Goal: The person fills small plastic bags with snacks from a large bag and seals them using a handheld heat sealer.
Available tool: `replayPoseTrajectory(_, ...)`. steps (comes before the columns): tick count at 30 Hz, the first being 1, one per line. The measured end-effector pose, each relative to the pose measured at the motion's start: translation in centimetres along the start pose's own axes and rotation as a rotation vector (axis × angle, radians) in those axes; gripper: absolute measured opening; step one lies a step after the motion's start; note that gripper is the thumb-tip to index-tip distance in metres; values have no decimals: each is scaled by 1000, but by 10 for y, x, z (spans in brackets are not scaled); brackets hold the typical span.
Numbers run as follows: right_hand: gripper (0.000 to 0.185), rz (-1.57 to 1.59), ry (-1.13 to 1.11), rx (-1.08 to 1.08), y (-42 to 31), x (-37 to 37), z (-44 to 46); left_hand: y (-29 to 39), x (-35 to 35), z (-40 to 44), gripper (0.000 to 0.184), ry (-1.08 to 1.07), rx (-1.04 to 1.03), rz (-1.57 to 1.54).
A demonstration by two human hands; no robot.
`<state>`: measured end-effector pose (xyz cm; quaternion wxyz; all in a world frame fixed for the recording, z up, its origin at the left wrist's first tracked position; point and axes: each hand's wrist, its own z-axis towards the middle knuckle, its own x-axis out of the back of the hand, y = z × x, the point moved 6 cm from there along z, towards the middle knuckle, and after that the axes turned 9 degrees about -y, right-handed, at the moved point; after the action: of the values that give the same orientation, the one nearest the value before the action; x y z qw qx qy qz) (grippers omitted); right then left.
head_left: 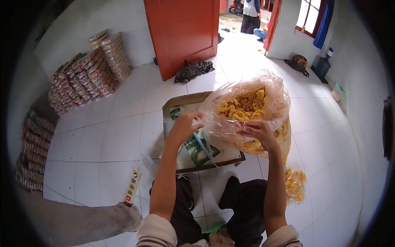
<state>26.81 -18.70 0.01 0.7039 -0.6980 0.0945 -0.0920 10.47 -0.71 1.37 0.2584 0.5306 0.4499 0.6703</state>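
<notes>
A large clear plastic bag [271,96] stands open at the centre right, full of yellow curly snacks [247,104]. My right hand [257,131] pinches the bag's near rim. At the bag's left edge is my left hand [190,123], its fingers blurred and partly spread, over a low tray-like board [181,164] with a dark rim. Whether the left fingers hold any plastic is unclear. Light blue strips [201,144] lie on the board below my left hand. A small clear bag of yellow snacks [295,185] lies on the floor to the right.
Packet stacks [84,78] line the left wall. A power strip [132,187] lies on the floor near my left arm. Beyond are a red door [183,37], a dark bundle [193,71], a backpack [298,64], a water bottle [323,66] and a person [250,16] outside.
</notes>
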Motion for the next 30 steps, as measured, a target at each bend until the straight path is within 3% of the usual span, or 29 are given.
replayPoseTrajectory(2, 26, -75, 23, 3, -1, 3, 4, 42, 7, -12, 70, 447, -231, 749)
replayPoseTrajectory(3, 24, -237, 37, -24, -2, 0, 7, 40, -4, -2, 91, 281, -313, 702)
replayPoseTrajectory(4, 22, -400, 52, -50, -1, -5, 12, 45, -14, 3, 91, 284, -316, 705)
replayPoseTrajectory(7, 24, -381, 36, 12, -3, -29, 29, 51, -53, 14, 87, 102, -403, 745)
replayPoseTrajectory(9, 26, -503, 40, 44, -12, -34, 35, 35, -53, 26, 69, 42, -309, 586)
replayPoseTrajectory(10, 26, -505, 39, 46, -19, -35, 37, 32, -54, 30, 69, 45, -310, 587)
replayPoseTrajectory(12, 25, -593, 64, -38, -27, -35, 37, 21, -53, 40, 44, 70, -223, 544)
replayPoseTrajectory(13, 25, -594, 69, -40, -23, -31, 40, 17, -53, 45, 44, 67, -227, 542)
replayPoseTrajectory(15, 20, -480, 86, 48, -11, -20, 46, 13, -50, 52, 27, 117, -279, 484)
replayPoseTrajectory(19, 17, -220, 273, 246, -12, 37, 67, -2, -38, 64, 23, 93, -168, 370)
replayPoseTrajectory(21, 18, -520, 540, 95, -3, 73, 83, -10, -32, 71, 20, 122, -126, 376)
replayPoseTrajectory(27, 37, -1054, 456, -236, 116, 121, 168, -23, -22, 82, 21, 169, -128, 442)
replayPoseTrajectory(30, 38, -1030, 619, -36, 120, 116, 173, -22, -20, 85, 21, 162, -149, 440)
